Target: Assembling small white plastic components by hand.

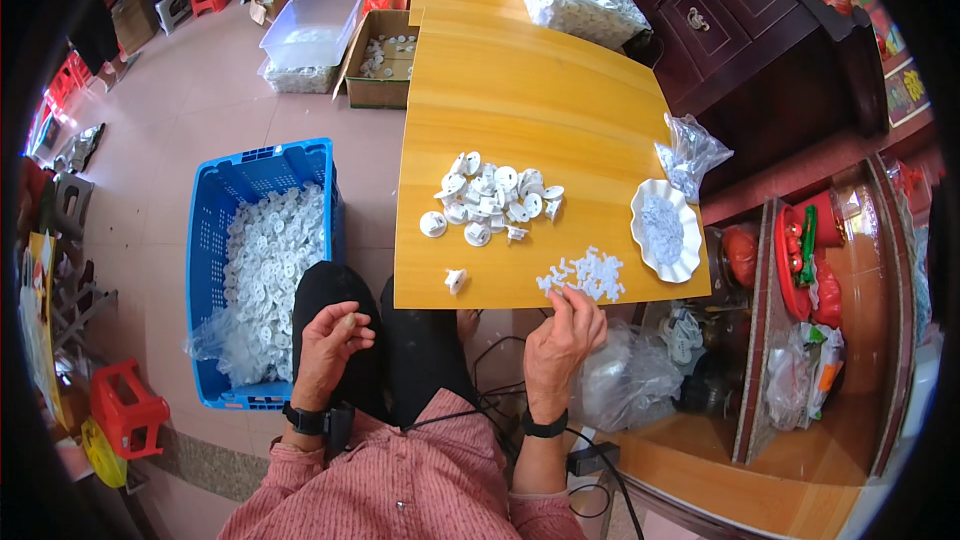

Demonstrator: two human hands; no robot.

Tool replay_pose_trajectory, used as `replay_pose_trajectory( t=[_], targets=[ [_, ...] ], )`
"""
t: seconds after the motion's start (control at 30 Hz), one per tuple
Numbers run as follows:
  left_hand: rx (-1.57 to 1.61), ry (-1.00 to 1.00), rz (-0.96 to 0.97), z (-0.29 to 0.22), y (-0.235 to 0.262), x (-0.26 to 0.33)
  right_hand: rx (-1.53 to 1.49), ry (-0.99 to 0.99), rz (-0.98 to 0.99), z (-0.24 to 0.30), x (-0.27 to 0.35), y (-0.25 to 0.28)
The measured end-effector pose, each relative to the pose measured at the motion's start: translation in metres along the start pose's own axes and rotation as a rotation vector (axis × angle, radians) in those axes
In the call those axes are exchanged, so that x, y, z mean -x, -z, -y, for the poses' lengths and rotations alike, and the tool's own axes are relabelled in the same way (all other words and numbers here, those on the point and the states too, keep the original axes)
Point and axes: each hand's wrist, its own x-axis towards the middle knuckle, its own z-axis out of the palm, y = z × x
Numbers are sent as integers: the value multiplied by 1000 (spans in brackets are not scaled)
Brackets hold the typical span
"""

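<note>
My left hand point(333, 342) hovers over my lap left of the table edge, its fingers loosely curled and apart, with nothing visible in it. At the table's front edge, my right hand point(566, 342) has its fingertips closed at a pile of small pale plastic pieces point(597, 275); a piece between them is mostly hidden. One white round plastic part point(456, 281) with a stem lies alone near the front edge. Behind it sits a heap of similar white round parts point(490, 196). A scalloped white dish point(684, 266) at the right holds more small pale pieces.
A blue crate point(203, 270) full of white round parts stands on the floor to my left. A clear bag of pieces point(690, 155) rests at the table's right edge. A clear bin point(545, 8) stands at the far end. Open shelves point(755, 340) and cables lie to the right.
</note>
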Motion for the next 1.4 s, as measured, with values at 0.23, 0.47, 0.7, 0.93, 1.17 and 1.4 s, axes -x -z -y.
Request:
replay_pose_trajectory(
  t=[0.23, 0.47, 0.7, 0.93, 1.17, 1.4],
  targets=[
    [1, 4, 5, 0, 1, -1, -2, 21, -16, 8, -3, -2],
    [10, 4, 2, 1, 1, -1, -44, 26, -46, 0, -4, -5],
    [11, -9, 4, 2, 2, -2, 91, -4, -10, -11, -9, -4],
    [8, -5, -10, 0, 0, 0, 53, -4, -42, -10, -13, -3],
    [5, -1, 7, 1, 1, -1, 87, -21, -57, -15, -14, -5],
    [-4, -2, -4, 1, 0, -2, 13, 2, -78, -13, -4, 3]
  ],
)
